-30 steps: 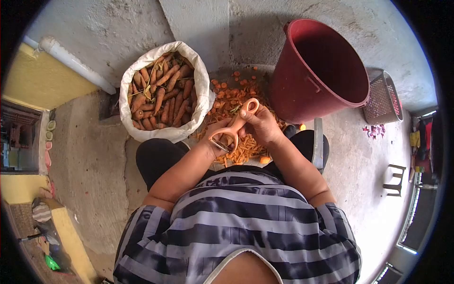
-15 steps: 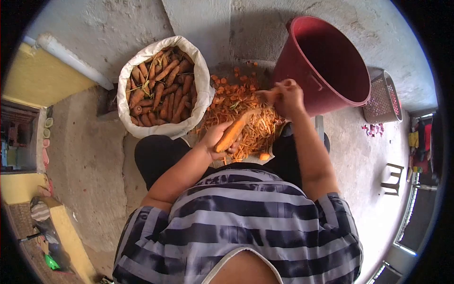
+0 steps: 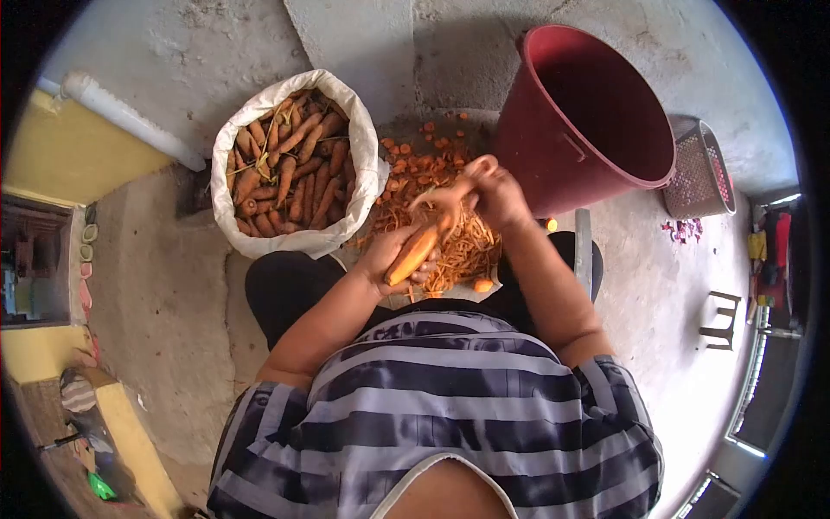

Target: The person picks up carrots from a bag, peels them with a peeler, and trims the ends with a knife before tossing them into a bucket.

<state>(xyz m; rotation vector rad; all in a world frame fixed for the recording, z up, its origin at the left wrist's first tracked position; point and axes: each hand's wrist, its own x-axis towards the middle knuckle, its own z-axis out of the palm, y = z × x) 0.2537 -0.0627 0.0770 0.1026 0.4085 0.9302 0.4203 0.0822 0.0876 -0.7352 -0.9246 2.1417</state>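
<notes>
My left hand (image 3: pixel 383 258) is wrapped round a partly peeled carrot (image 3: pixel 412 257), its pale orange end pointing toward my body. My right hand (image 3: pixel 503 201) is closed on the handle of an orange Y-shaped peeler (image 3: pixel 451 195), blurred by motion. The peeler's forked head is at the far end of the carrot. Beneath both hands, a heap of carrot peelings (image 3: pixel 467 259) covers the floor, with cut carrot slices (image 3: pixel 424 162) scattered behind it.
A white sack (image 3: pixel 372 173) full of unpeeled carrots (image 3: pixel 298 177) stands at the left. To the right is a large red bucket (image 3: pixel 536 130), with a perforated basket (image 3: pixel 692 177) beyond it. A concrete wall (image 3: pixel 363 43) rises behind. A metal bar (image 3: pixel 584 251) lies by my right knee.
My right hand has moved left and toward me with the peeler, bringing its head to the carrot. My left hand still holds the carrot in nearly the same place.
</notes>
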